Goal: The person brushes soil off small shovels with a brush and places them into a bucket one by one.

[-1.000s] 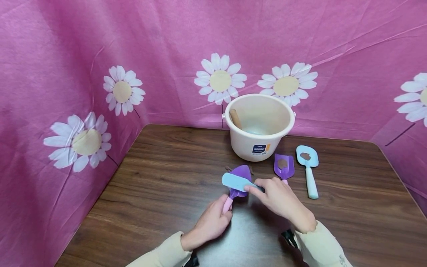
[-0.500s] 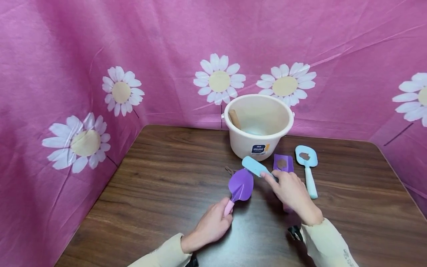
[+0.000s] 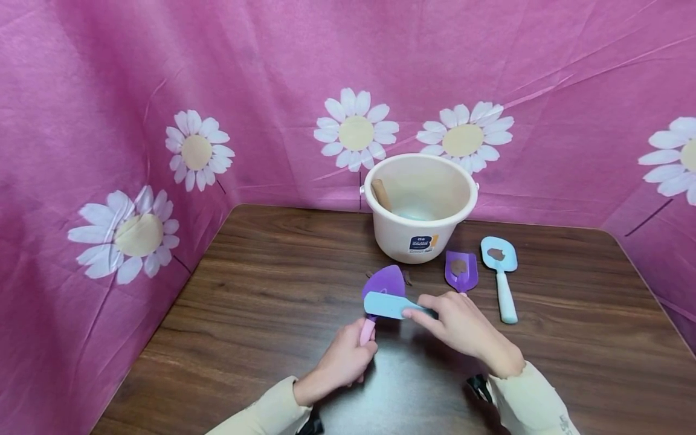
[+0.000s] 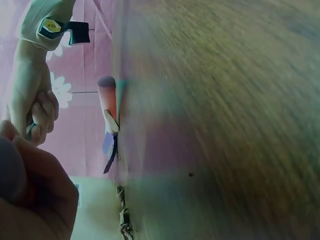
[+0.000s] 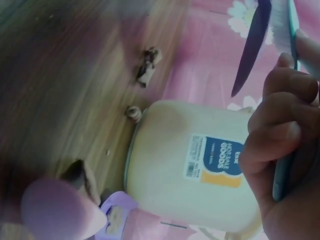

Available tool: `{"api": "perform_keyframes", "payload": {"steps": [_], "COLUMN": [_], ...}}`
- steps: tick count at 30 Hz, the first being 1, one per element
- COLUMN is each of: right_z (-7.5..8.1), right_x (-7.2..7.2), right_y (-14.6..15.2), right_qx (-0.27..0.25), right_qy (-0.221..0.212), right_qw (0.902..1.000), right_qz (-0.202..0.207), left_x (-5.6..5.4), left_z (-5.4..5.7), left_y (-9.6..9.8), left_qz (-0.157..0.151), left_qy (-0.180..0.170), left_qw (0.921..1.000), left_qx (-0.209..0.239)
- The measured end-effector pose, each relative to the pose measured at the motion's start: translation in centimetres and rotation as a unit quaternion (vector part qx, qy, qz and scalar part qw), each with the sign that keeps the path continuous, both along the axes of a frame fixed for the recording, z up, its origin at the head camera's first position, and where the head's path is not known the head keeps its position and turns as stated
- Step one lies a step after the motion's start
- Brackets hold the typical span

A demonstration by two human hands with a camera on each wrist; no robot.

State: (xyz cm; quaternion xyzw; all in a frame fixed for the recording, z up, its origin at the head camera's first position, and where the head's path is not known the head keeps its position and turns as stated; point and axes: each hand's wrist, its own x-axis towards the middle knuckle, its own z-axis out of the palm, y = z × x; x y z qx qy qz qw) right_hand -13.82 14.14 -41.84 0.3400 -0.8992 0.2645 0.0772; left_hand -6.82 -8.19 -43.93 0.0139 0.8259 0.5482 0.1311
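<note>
In the head view my left hand point(image 3: 342, 357) grips the pink handle of a small trowel point(image 3: 385, 278) with a purple, rounded blade. My right hand point(image 3: 462, 326) holds a brush point(image 3: 383, 305) with a light blue back, thumb along its handle. The brush lies across the lower part of the trowel blade and hides it there. Seen from the right wrist, pale bristles point(image 5: 280, 30) face the dark edge of the blade point(image 5: 251, 47). Curled fingers of the left hand point(image 4: 42, 190) wrap the handle end in the left wrist view.
A cream bucket point(image 3: 394, 238) with a wooden handle point(image 3: 382, 194) inside stands behind the hands. Right of it lie a purple shovel point(image 3: 470, 279) and a light blue shovel point(image 3: 506, 296), both with brown patches. Brown bits point(image 5: 146, 70) lie on the table before the bucket.
The brush swung off the trowel's far right edge toward the bucket, then came back left over the blade's lower part. The trowel has tilted meanwhile, and the left hand moved only slightly.
</note>
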Motion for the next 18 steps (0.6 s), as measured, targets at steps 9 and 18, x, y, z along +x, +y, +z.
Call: {"api": "perform_keyframes", "payload": {"steps": [9,18], "right_z": [-0.4,-0.4], "right_x": [-1.2,-1.3], "right_y": [1.4,1.5], "right_qx": [0.000,0.014], "right_qy": [-0.024,-0.037], "right_qw": [0.9966,0.9832], "right_qz": [-0.079,-0.178], "left_x": [0.6,0.6], "left_z": [0.2,0.2], "left_y": [0.0,0.1], "left_qz": [-0.019,-0.030], "left_qy": [-0.001,0.014], "left_qw": [0.9998,0.9994], "left_qx": [0.009,-0.012]}}
